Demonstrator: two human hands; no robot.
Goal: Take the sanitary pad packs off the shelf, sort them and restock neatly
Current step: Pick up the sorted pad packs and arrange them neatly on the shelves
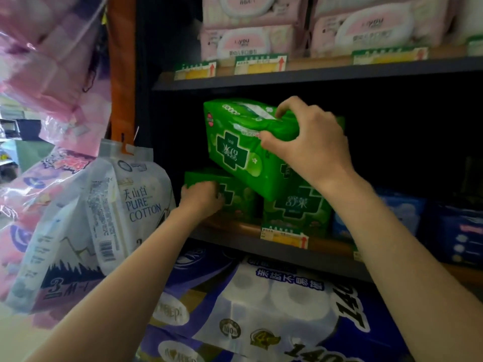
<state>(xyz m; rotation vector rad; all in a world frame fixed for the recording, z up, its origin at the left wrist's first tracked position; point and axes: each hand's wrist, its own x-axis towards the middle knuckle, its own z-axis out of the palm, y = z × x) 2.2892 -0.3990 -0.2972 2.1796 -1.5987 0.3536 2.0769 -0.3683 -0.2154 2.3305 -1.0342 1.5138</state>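
My right hand [308,142] grips a green sanitary pad pack [240,150] by its top right end; the pack is tilted and lifted above the middle shelf [235,244]. Below it, my left hand [202,198] curls round the left end of a second green pack [235,194] lying at the shelf's left. A third green pack [298,210] stands upright on the shelf under the tilted one. Blue pad packs [402,210] sit to the right on the same shelf.
Pink-and-white wipe packs [248,40] fill the shelf above, behind price tags [261,64]. Blue toilet-roll packs [274,304] lie below. White cotton packs [125,205] and pink packs [52,61] hang at the left on an orange post [122,74].
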